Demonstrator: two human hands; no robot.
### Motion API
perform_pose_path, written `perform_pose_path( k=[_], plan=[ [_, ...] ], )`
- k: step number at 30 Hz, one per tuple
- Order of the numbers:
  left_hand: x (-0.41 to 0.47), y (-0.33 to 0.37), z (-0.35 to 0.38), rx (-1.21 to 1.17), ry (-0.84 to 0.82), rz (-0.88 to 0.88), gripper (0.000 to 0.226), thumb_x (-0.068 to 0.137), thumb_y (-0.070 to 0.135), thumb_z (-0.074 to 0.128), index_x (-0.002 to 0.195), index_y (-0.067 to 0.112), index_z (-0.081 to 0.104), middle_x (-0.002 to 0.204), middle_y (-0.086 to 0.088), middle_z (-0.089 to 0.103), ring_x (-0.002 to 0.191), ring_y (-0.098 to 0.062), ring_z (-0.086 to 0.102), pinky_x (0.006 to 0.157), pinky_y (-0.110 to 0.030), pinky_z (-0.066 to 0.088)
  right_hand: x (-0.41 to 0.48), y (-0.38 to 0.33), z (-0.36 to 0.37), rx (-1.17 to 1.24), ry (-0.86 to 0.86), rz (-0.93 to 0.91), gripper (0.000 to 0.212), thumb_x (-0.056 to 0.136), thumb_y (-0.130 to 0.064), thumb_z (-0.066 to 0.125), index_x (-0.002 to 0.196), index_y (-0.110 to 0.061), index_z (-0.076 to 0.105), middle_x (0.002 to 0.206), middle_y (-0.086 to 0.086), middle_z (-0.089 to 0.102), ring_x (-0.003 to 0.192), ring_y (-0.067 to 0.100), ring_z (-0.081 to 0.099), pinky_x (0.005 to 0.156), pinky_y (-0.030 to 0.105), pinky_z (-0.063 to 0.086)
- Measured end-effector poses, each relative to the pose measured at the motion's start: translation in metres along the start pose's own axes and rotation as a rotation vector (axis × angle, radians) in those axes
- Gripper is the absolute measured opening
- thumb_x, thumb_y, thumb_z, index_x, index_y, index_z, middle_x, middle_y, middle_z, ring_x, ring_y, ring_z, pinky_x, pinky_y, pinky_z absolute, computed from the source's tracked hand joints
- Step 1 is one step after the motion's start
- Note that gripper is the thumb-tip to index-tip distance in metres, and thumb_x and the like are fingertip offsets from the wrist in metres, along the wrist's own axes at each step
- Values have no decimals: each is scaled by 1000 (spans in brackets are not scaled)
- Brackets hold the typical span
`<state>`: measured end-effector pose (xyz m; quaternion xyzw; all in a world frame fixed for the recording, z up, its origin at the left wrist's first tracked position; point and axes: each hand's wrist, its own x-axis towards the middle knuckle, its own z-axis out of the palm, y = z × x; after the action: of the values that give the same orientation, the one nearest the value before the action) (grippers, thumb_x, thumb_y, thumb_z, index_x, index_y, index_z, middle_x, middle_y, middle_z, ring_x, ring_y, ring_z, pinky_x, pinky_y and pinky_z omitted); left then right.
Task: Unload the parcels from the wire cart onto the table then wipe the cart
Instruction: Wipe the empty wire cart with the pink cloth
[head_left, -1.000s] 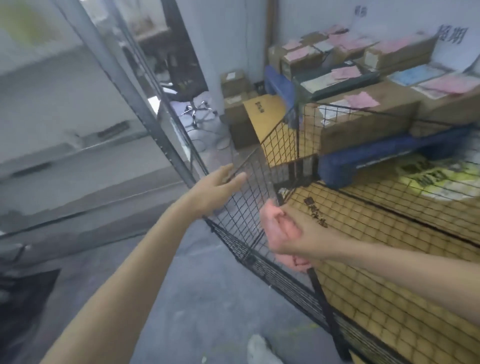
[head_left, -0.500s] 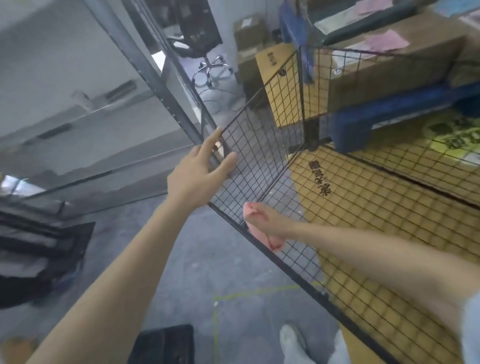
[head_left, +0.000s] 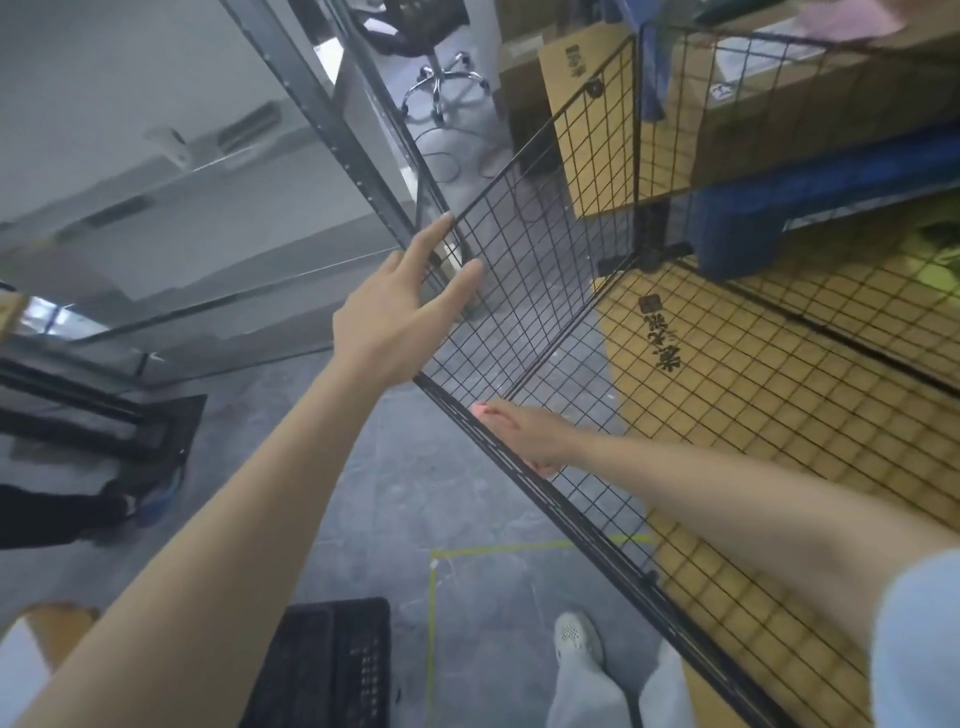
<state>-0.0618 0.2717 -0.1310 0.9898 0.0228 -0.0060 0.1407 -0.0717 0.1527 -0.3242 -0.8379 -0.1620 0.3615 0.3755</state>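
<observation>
The black wire cart fills the right half of the view, with flat yellow-brown cardboard on its floor and no parcels inside. My left hand rests spread against the outside of the cart's left mesh panel, fingers apart, near its top corner. My right hand reaches inside the cart and presses a pink cloth against the lower rail of that panel; the hand hides most of the cloth.
A grey metal shelf frame stands left of the cart. Cardboard boxes sit on a blue pallet behind it. An office chair base is at the top, a black crate and my shoe on the grey floor.
My view has tilted downward. My right hand has slid the pink cloth lower along the left panel to its bottom rail. My left hand has opened flatter on the mesh.
</observation>
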Motion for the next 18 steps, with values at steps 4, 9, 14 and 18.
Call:
perform_pose_path(
  k=[4, 9, 14, 18],
  plan=[
    [0, 1, -1, -18, -7, -6, 56, 84, 79, 23, 138, 63, 17, 136, 10, 50, 123, -17, 50, 92, -41, 38, -7, 4, -2, 35, -20, 6, 52, 94, -65, 18, 138, -41, 32, 83, 6, 68, 53, 16, 61, 61, 32, 58],
    [-1, 2, -2, -39, -13, -16, 52, 86, 77, 23, 137, 64, 18, 137, 7, 51, 125, -21, 49, 95, -41, 40, -31, 21, 2, 37, -71, 28, 58, 87, -74, 10, 138, -50, 25, 103, 11, 71, 58, 17, 69, 61, 27, 54],
    [-2, 4, -3, -28, -21, -12, 53, 88, 76, 22, 139, 62, 17, 139, 6, 52, 126, -22, 49, 96, -44, 41, -77, 42, 13, 60, -62, 55, 70, 84, -79, 5, 141, -45, 25, 120, 11, 65, 82, 19, 71, 81, 36, 57],
    [-3, 5, -2, -39, -43, -3, 54, 89, 75, 23, 140, 61, 17, 140, 1, 51, 125, -25, 49, 96, -44, 40, -121, 72, 21, 65, -85, 100, 74, 82, -82, 6, 142, -44, 27, 133, 2, 58, 116, 28, 60, 99, 44, 48]
  ],
)
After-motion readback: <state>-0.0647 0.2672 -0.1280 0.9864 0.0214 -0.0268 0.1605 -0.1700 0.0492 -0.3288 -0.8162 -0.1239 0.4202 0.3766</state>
